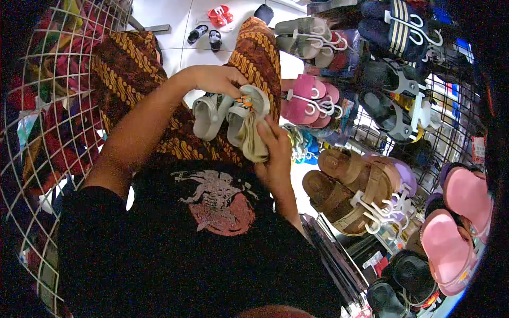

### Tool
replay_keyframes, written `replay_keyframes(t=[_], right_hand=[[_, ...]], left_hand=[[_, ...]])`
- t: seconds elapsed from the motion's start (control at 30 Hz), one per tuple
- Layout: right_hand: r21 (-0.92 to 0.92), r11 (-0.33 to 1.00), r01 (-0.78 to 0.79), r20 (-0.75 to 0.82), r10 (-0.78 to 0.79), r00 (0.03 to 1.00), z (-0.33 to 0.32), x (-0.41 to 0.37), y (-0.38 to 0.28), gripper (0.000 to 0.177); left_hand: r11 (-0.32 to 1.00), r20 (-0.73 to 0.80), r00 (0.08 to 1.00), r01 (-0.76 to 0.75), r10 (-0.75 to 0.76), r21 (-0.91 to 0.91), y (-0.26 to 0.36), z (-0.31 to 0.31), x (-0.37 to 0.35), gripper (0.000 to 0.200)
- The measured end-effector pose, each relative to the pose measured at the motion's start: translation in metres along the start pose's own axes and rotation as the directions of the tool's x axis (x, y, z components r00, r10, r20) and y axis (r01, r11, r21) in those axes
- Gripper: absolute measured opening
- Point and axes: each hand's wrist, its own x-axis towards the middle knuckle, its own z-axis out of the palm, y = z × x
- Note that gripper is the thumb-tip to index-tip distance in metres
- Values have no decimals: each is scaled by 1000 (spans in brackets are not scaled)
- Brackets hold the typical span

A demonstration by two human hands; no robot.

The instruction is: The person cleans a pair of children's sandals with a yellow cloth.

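A pair of light grey clogs rests over my lap. The left clog (pixel 207 117) hangs beside the right clog (pixel 255 99), which has a small orange decoration. My left hand (pixel 214 80) reaches over them from above, with bent fingers on the upper part of the right clog; its fingertips are partly hidden. My right hand (pixel 275 150) is closed round a folded cream bundle (pixel 253 139), cloth or paper, pressed against the right clog. The thumb lies along the bundle's right side.
Hanging sandals line the right: pink ones (pixel 307 100), brown ones (pixel 347 185) and black ones (pixel 386 111) on a dark wire rack. A white wire grid (pixel 58 100) stands at the left. Small black and red shoes (pixel 220 17) lie on the tiled floor ahead.
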Motion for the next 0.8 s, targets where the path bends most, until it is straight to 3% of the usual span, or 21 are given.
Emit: replay_keyframes(t=[0.1, 0.17, 0.2, 0.3, 0.33, 0.43, 0.47, 0.57, 0.6, 0.7, 0.73, 0.8], right_hand=[[128, 978, -163, 35, 160, 987, -6, -8, -1, 65], [185, 921, -343, 44, 340, 939, -10, -5, 3, 63], [110, 934, -340, 2, 342, 940, -6, 0, 8, 55], [230, 899, -374, -180, 417, 891, 8, 19, 17, 51], [268, 885, -382, -235, 444, 865, 4, 35, 6, 50], [83, 942, -326, -216, 337, 917, 11, 58, 18, 52], [68, 956, -284, -237, 292, 927, 11, 59, 16, 52], [16, 989, -145, -282, 144, 948, 12, 50, 2, 52], [13, 988, -155, -208, 154, 966, 15, 34, 5, 63], [-63, 992, -106, -163, 94, 982, 17, 14, 2, 71], [-66, 990, -121, -100, 114, 988, 17, 7, 6, 75], [-163, 980, -111, -57, 102, 993, 11, -1, 6, 74]], left_hand=[[990, -7, 991, -135, 136, 27, 6, 2, 2, 30], [995, 15, 995, -95, 94, 43, 7, 5, 5, 35], [996, 25, 997, -73, 72, 54, 7, 5, 6, 38], [968, 42, 988, -155, 150, 198, -1, 1, 9, 41], [982, 72, 991, -123, 113, 141, 8, 5, 8, 41], [964, 62, 996, -74, 60, 254, 35, 14, 6, 35], [986, 40, 993, -114, 109, 119, 18, 14, 10, 35], [990, -33, 997, -60, 65, 127, -15, 7, 14, 32], [983, -16, 990, -140, 143, 117, -11, 7, 11, 30], [988, 24, 989, -150, 149, 41, -4, 7, 8, 30], [1000, 108, 994, -25, 24, 11, -1, 4, 10, 34], [996, 56, 995, -81, 80, 25, 2, 5, 8, 33]])
